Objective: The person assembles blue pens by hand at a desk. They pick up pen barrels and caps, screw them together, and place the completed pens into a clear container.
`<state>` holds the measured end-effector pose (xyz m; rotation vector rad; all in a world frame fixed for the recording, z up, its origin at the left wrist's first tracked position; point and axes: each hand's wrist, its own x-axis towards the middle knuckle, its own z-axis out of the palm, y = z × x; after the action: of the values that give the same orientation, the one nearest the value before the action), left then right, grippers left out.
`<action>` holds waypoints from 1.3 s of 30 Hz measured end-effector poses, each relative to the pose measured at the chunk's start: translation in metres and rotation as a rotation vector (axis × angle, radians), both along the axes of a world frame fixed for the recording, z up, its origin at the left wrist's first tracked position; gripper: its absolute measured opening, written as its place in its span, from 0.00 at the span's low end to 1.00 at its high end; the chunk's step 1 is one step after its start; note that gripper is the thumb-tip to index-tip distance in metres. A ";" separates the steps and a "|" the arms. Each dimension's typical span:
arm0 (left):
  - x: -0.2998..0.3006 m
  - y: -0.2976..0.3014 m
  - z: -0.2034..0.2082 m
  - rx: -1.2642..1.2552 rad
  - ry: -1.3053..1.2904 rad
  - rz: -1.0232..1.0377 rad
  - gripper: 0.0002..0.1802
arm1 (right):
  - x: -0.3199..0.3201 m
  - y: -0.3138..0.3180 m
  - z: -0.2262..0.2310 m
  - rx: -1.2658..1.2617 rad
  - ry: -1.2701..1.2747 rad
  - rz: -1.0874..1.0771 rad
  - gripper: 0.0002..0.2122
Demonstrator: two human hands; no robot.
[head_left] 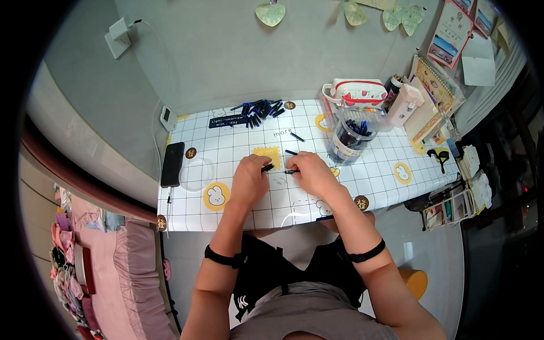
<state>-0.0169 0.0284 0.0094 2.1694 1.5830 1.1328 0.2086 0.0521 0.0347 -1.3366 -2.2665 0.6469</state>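
My left hand [253,174] is closed with its thumb and fingers on a short black stick [267,168], which looks like a pen part. Opposite it, my right hand [309,171] pinches a thin dark stick [290,171]; its far end is hidden by the fingers. The two pieces are apart. A dark blue stick [290,152] lies just beyond the right fingertips, and another stick [297,137] lies farther back. At the far side is a heap of similar blue and black sticks [262,109]. A clear round tub [344,148] holds more of them.
A black phone [173,164] and a clear round lid [196,174] lie at the left of the patterned table [374,184]. Along the back right stand a white pouch [357,92], a pink container [406,105] and notebooks [433,79]. Black scissors [440,159] lie near the right edge.
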 end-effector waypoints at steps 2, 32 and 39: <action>-0.001 -0.001 0.003 -0.056 -0.023 0.006 0.18 | 0.000 0.000 0.004 -0.010 -0.038 0.001 0.10; -0.001 0.000 -0.028 -0.095 -0.591 -0.107 0.11 | -0.041 -0.004 -0.039 0.183 0.637 -0.044 0.09; 0.002 -0.007 -0.015 -0.071 -0.482 -0.043 0.11 | -0.039 -0.007 -0.036 0.183 0.603 -0.031 0.10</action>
<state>-0.0145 0.0210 -0.0056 1.7033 1.3308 1.4258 0.1692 0.0447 -0.0014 -0.9275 -1.7631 0.6982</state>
